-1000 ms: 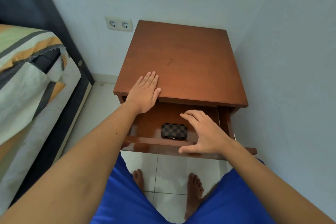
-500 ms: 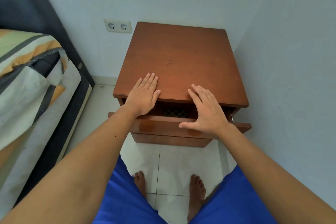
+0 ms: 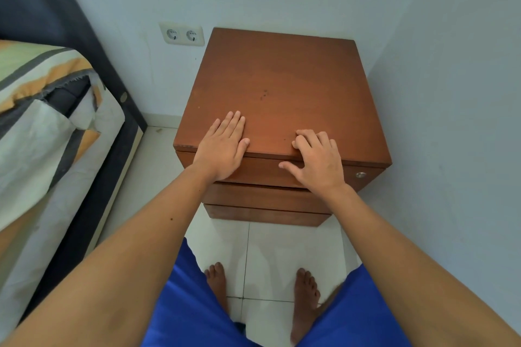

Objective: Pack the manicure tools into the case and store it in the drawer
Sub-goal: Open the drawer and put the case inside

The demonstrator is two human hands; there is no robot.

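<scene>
The brown wooden nightstand (image 3: 282, 87) stands in the room's corner with its top drawer (image 3: 262, 170) pushed fully in. The checkered manicure case is hidden inside it. My left hand (image 3: 224, 146) lies flat on the front edge of the top, fingers together and holding nothing. My right hand (image 3: 317, 160) rests over the same edge, fingers curled on the top and palm against the drawer front, gripping nothing.
A round metal lock (image 3: 360, 175) sits at the drawer's right end. Two lower drawers (image 3: 265, 205) are closed. A bed with a striped cover (image 3: 42, 121) is at the left, a double wall socket (image 3: 181, 34) behind, white tiles and my bare feet below.
The drawer was open with the checkered case lying inside; my right hand pushed it in until it closed. My left hand stayed on the top.
</scene>
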